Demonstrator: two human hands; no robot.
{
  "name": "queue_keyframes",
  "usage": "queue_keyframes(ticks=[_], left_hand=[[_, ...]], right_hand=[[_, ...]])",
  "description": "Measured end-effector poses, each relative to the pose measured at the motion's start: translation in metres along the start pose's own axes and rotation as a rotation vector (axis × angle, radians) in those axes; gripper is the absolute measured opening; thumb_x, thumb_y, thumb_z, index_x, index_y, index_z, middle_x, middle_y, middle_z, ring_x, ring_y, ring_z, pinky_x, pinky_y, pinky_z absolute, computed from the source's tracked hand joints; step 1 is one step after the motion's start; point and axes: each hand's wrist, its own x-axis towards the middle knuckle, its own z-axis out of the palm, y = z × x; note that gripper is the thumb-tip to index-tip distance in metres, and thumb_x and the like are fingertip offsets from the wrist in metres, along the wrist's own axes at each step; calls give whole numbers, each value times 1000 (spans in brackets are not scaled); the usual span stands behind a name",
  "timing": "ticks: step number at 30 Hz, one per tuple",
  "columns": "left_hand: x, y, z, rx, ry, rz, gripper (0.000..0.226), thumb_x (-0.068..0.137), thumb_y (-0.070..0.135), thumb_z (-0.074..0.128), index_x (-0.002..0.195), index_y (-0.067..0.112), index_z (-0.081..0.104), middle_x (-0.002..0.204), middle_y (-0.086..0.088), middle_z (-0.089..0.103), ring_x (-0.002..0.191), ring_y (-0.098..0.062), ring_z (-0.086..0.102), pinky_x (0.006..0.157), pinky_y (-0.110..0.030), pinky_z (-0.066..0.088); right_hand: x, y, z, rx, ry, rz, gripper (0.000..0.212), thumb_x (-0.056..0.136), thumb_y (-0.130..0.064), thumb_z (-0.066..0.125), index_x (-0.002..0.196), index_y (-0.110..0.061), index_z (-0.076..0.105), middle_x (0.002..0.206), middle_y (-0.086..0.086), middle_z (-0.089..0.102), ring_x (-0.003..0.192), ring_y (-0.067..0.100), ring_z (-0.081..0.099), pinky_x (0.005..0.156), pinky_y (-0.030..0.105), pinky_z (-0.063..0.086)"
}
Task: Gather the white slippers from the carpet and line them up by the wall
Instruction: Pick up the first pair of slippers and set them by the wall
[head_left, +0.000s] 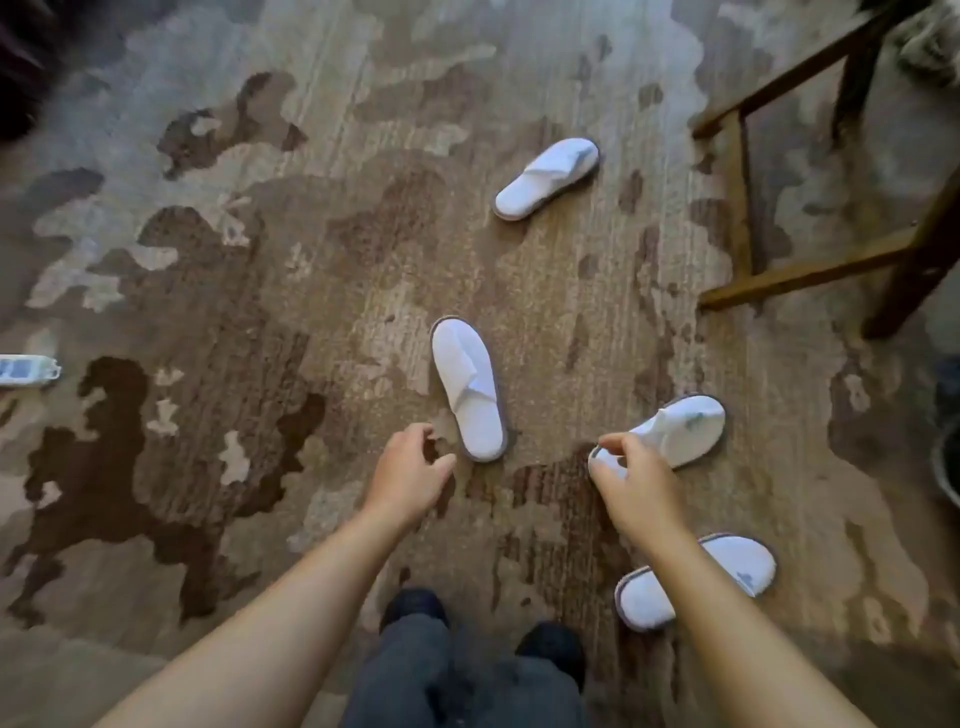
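Observation:
Several white slippers lie scattered on the brown patterned carpet (260, 218). My right hand (636, 483) pinches the heel end of the right slipper (680, 431). The middle slipper (470, 389) lies flat, toe pointing toward me, and my left hand (410, 473) hovers just left of its toe with fingers apart and empty. A far slipper (545, 176) rests farther up the carpet. A near slipper (727, 566) lies by my right forearm, partly hidden by it. No wall is in view.
Dark wooden furniture legs and rails (810, 270) stand at the upper right. A small white and blue object (26, 370) lies at the left edge. My dark shoes (415, 608) and trousers are at the bottom centre. A dark round container edge (945, 467) shows at far right.

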Motion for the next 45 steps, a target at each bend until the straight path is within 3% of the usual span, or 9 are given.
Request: queue_keyframes(ticks=[4, 10, 18, 24, 28, 34, 40, 42, 45], left_hand=[[94, -34, 80, -22, 12, 10, 60, 81, 26, 60, 131, 6, 33, 139, -18, 39, 126, -30, 39, 102, -37, 33], [203, -78, 172, -87, 125, -52, 77, 72, 29, 69, 129, -2, 27, 137, -25, 37, 127, -35, 33, 104, -41, 28], [238, -79, 216, 69, 331, -31, 116, 58, 37, 78, 138, -1, 3, 141, -30, 24, 129, -42, 24, 108, -47, 19], [239, -77, 210, 27, 324, -30, 86, 56, 29, 81, 118, -10, 34, 127, -33, 40, 119, -43, 36, 101, -47, 32], [236, -62, 212, -155, 231, 154, 57, 68, 16, 74, 109, 3, 38, 109, -18, 50, 95, -27, 49, 78, -40, 43], [231, -45, 225, -186, 68, 235, 43, 71, 18, 71, 96, 19, 36, 98, -4, 52, 90, -25, 53, 76, -44, 50], [226, -46, 231, -204, 68, 258, 43, 71, 17, 71, 95, 21, 37, 86, 6, 48, 80, -17, 50, 56, -28, 42], [225, -48, 229, -210, 64, 252, 41, 72, 18, 71, 95, 21, 37, 81, 10, 46, 73, -11, 48, 52, -23, 38], [223, -49, 228, -243, 53, 249, 41, 72, 16, 70, 96, 20, 37, 80, 13, 45, 71, -8, 47, 52, -22, 39]], right_hand=[[79, 79, 55, -80, 70, 14, 30, 83, -14, 52, 112, -6, 52, 119, 18, 55, 114, 32, 46, 92, 38, 36], [162, 172, 124, -112, 63, 20, 33, 83, -13, 53, 115, -6, 50, 122, 17, 54, 118, 30, 43, 99, 37, 34], [179, 224, 134, -51, 169, 96, 36, 85, -13, 50, 121, -7, 46, 127, 15, 49, 120, 27, 39, 99, 36, 33], [179, 248, 123, 6, 375, 309, 61, 78, -21, 62, 129, -5, 34, 136, 21, 38, 126, 35, 31, 101, 42, 28], [197, 255, 128, 156, 459, 439, 83, 73, -29, 69, 135, -4, 20, 142, 23, 34, 129, 39, 32, 108, 48, 27], [216, 252, 152, 200, 562, 426, 97, 70, -26, 72, 139, -4, 7, 146, 25, 23, 134, 38, 22, 111, 45, 18], [219, 260, 143, 306, 492, 312, 105, 68, -11, 73, 140, -8, -3, 144, 22, 28, 132, 35, 25, 108, 42, 25], [219, 259, 141, 314, 451, 369, 107, 64, -14, 77, 140, -4, 1, 145, 24, 25, 133, 36, 23, 108, 41, 23], [217, 258, 138, 342, 470, 440, 89, 58, -16, 82, 127, 5, 30, 135, 27, 35, 125, 36, 32, 101, 38, 29]])
